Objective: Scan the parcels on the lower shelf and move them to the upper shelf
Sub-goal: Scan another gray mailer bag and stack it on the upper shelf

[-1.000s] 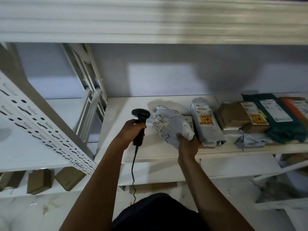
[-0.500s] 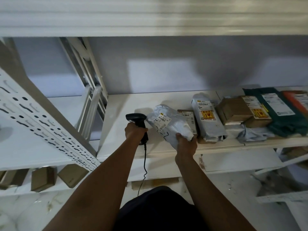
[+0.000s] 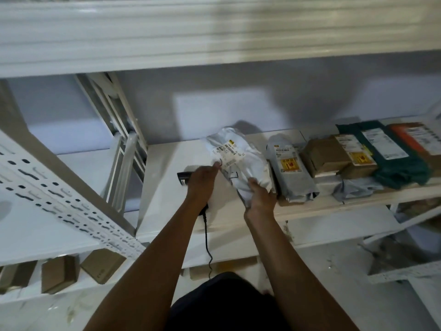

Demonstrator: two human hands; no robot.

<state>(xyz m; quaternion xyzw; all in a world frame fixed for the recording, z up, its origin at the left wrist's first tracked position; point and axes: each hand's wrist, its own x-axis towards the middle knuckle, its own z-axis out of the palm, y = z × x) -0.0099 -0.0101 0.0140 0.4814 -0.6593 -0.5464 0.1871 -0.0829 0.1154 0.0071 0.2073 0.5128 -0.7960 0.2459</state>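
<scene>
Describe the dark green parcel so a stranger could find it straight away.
Look along the lower shelf to its right end. The dark green parcel lies between a brown box and an orange parcel; it alone is green.

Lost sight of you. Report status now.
Left hand touching the white plastic mailer parcel, black handheld scanner lying beneath it. Right hand gripping parcel's lower end. Nothing in the way.

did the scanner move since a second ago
Yes. The scanner was held upright off the shelf; it now lies flat on the lower shelf, left of the white parcel, under the left hand.
</scene>
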